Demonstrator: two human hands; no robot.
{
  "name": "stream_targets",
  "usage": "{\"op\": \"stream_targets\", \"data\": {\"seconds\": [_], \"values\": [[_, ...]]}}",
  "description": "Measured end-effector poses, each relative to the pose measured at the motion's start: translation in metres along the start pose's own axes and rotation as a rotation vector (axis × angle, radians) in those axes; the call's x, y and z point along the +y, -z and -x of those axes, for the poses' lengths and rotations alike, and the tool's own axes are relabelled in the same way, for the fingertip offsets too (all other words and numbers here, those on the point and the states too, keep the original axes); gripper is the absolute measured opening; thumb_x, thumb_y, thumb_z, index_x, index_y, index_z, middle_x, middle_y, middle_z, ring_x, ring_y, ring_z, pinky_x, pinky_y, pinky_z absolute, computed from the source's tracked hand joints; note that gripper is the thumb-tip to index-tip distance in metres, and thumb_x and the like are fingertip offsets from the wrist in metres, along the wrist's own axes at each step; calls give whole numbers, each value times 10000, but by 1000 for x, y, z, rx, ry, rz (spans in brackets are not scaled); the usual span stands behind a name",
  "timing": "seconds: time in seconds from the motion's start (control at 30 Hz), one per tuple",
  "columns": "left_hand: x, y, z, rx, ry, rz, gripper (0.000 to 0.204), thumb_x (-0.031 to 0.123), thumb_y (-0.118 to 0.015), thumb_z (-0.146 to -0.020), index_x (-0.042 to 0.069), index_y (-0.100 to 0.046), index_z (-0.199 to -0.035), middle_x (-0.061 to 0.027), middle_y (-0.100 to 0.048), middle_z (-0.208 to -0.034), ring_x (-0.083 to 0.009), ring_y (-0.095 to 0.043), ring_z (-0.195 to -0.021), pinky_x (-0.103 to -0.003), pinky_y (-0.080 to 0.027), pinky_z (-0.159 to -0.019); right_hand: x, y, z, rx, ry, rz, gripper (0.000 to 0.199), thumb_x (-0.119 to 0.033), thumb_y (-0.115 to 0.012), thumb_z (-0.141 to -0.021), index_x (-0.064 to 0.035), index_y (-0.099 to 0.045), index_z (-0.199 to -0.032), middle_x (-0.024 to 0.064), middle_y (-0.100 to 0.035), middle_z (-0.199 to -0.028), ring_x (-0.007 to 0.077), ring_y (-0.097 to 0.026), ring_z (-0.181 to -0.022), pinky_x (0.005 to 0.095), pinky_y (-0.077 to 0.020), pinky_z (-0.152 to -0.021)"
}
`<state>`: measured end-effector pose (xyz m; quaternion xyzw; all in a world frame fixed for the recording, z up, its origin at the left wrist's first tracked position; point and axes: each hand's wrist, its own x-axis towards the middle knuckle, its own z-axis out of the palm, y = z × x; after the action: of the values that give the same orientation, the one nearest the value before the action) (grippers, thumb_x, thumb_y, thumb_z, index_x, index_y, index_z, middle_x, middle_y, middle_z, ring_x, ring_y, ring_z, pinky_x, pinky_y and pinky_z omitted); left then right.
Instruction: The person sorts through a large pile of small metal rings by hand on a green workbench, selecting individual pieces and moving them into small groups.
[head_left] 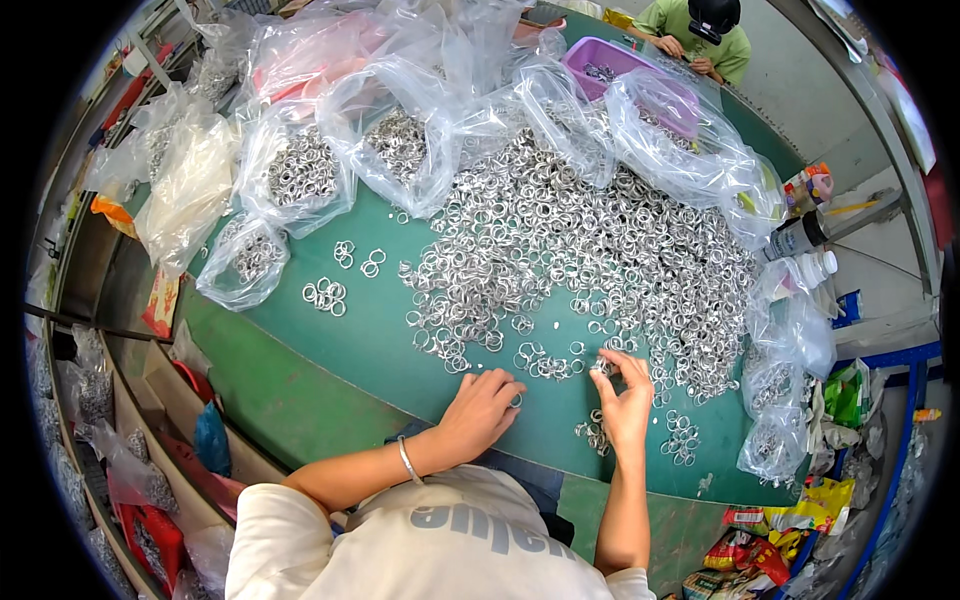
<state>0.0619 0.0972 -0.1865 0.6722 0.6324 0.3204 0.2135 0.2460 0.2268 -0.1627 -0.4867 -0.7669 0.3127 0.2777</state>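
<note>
A large heap of silver metal rings (600, 210) spreads over the green table (380, 345). My left hand (478, 415) rests at the near side of the heap, fingers curled in, with a silver ring (516, 400) showing at the fingertips. To its right, my right hand (626, 398) pinches a ring (601, 366) between thumb and fingers at the heap's near edge; other rings lie close around it. Between the hands, slightly farther off, is a short row of loose rings (545, 366). Small groups of rings (592, 432) lie beside my right wrist, and another cluster (681, 440) lies farther right.
Small ring groups (325, 296) sit at left. Clear plastic bags of rings (303, 170) line the far left, with a purple basket (605, 60) at the back. A person in green (735, 50) works across the table. More bags (775, 440) lie along the right edge.
</note>
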Motion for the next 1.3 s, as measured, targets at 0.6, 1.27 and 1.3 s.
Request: {"op": "stream_targets", "data": {"seconds": [0.6,1.27,1.3], "values": [[5,6,-2,-67,16,-24,560,176,-745,-758,71,-509,-1255,-102,-496,-1131,-284,-475,-1021,-388,-359,-824,-32,-30,45,-266,235,104,326,-54,-754,-705,26,-634,-998,136,-610,-975,312,-563,-885,382,-469,-780],[10,-5,-2,-91,-99,65,342,73,-656,-811,26,-566,-1138,-108,-510,-1128,-286,-483,-1029,-381,-407,-868,23,19,-13,244,17,305,131,-49,-670,-811,-5,-650,-933,126,-629,-956,321,-549,-902,405,-444,-815],[10,-6,-3,-98,-108,59,349,73,-658,-809,26,-567,-1142,-108,-511,-1126,-285,-484,-1028,-380,-408,-863,25,15,-17,258,47,380,130,-48,-670,-809,-7,-652,-931,125,-628,-933,320,-549,-891,403,-441,-817]]}}
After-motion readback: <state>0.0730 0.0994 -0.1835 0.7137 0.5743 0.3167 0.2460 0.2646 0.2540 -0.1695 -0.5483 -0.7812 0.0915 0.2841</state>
